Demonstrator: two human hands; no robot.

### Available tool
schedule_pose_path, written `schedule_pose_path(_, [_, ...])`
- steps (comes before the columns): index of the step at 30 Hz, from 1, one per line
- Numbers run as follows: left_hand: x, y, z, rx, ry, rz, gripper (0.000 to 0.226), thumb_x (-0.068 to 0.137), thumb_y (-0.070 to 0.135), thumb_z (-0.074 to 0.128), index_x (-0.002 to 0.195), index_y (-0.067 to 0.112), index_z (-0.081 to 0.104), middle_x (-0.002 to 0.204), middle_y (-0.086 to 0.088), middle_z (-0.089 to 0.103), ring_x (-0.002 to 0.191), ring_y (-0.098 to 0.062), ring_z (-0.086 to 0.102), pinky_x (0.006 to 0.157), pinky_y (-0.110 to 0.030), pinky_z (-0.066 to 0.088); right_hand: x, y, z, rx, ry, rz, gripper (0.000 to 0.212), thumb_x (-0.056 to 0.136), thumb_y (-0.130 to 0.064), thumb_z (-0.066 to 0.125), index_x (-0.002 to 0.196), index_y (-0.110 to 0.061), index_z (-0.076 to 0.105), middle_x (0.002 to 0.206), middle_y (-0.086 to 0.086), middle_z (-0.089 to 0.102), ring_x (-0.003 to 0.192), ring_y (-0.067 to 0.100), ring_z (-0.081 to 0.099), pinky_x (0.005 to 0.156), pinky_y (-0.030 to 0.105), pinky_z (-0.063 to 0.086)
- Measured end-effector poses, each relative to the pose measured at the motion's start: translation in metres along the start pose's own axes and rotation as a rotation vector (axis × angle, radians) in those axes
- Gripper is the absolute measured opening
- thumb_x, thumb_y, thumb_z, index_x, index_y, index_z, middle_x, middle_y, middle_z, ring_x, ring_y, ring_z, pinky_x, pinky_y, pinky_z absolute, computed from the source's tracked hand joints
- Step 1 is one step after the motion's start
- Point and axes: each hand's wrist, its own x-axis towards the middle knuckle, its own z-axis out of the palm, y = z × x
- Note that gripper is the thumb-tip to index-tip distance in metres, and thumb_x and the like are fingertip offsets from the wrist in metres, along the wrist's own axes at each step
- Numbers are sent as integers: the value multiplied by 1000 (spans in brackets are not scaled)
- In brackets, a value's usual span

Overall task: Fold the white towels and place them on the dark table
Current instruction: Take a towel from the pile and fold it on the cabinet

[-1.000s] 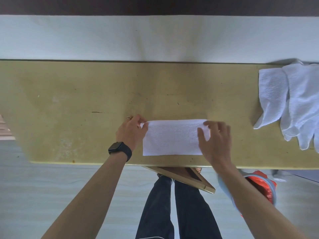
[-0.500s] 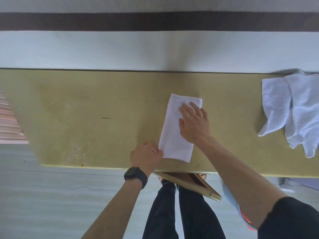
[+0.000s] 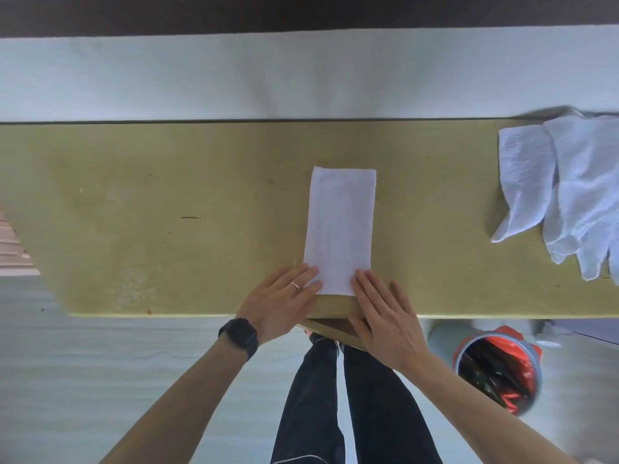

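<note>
Towel pile [image 3: 586, 182] cut by right edge

folded towel [image 3: 340, 229] mid-table, towel pile [image 3: 576, 189] right

Plain indoor work room, possibly a laundry or housekeeping corner; hard to tell from this angle. Scuffed, stained yellow desk [image 3: 167, 212] set against a bare white wall [image 3: 234, 78] with a dark band [image 3: 301, 11] above. Pale plank-look floor [image 3: 100, 380]. Red-lined grey bin [image 3: 538, 380] beside the desk. Heap of white towels [image 3: 576, 189] at the desk's right end, one folded towel [image 3: 340, 226] mid-desk.
</note>
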Motion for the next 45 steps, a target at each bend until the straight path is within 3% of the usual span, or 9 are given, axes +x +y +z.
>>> schedule_pose_path(4, [-9, 5, 4, 40, -23, 53, 40, 94, 34, 58, 129, 15, 63, 144, -6, 54, 134, -23, 49, 106, -46, 43, -17, 10, 9, -66, -9, -72, 64, 96, -31, 60, 151, -11, 38, 162, 1, 28, 149, 16, 26, 115, 51, 32])
schedule_pose_path(11, [-18, 27, 2, 64, 14, 93, 51, 89, -7, 24, 106, 15, 67, 108, -5, 61, 113, -24, 58, 92, -42, 49, -28, 20, 16, 83, 217, -91, 39, 82, -5, 77, 115, -20, 65, 138, -3, 60, 130, 16, 54, 108, 47, 41])
schedule_pose_path(15, [-18, 32, 1, -14, 31, 65, 34, 75, -11, 55, 94, 15, 68, 99, 0, 64, 106, -22, 57, 90, -32, 44, -23, 22, 10, 190, 226, -103, 30, 83, -8, 79, 106, -20, 64, 131, -4, 64, 123, 17, 60, 103, 48, 44])
schedule_pose_path(19, [0, 38, -23, -389, -82, -238, 8, 88, 13, 69, 95, 15, 72, 92, 0, 69, 88, -23, 66, 75, -35, 54, -21, 24, -7, 356, 168, -23, 18, 86, -6, 75, 102, -14, 73, 124, -3, 68, 124, 21, 58, 99, 43, 47])
schedule_pose_path(22, [23, 35, -53, -618, -240, -563, 17, 90, 31, 70, 102, 20, 75, 97, 5, 72, 87, -17, 62, 83, -31, 49, -7, 21, -33, 506, 168, 123, 18, 86, -6, 75, 101, -15, 75, 113, -12, 70, 123, 20, 55, 101, 29, 44])
schedule_pose_path(25, [40, 19, -66, -936, -190, -742, 15, 81, 34, 79, 93, 27, 75, 91, 10, 75, 88, -10, 69, 86, -31, 54, 21, 16, -65, 722, 87, 428, 17, 90, -20, 72, 99, -34, 72, 103, -32, 65, 113, -2, 57, 96, 10, 40])
schedule_pose_path(28, [62, 2, -65, -1150, -140, -882, 29, 80, 39, 81, 100, 20, 73, 94, 7, 77, 92, -10, 72, 90, -31, 55, 57, 18, -79, 882, 34, 605, 7, 93, -35, 66, 98, -36, 70, 95, -22, 71, 94, -7, 62, 81, 7, 42])
schedule_pose_path(35, [109, -13, -54, -1404, 95, -1112, 28, 92, 32, 70, 107, 8, 68, 103, -9, 74, 93, -25, 72, 79, -37, 61, 126, 22, -70, 889, 72, 747, 15, 102, -37, 48, 99, -30, 60, 88, -9, 63, 72, 7, 55, 52, 9, 39])
schedule_pose_path(45, [133, -28, -33, -1138, 156, -1199, 20, 90, 46, 65, 94, 26, 66, 93, 8, 72, 87, -16, 70, 80, -46, 60, 152, 29, -48, 578, 16, 806, 20, 102, -45, 38, 105, -30, 51, 85, -16, 62, 78, 17, 60, 68, 39, 52])
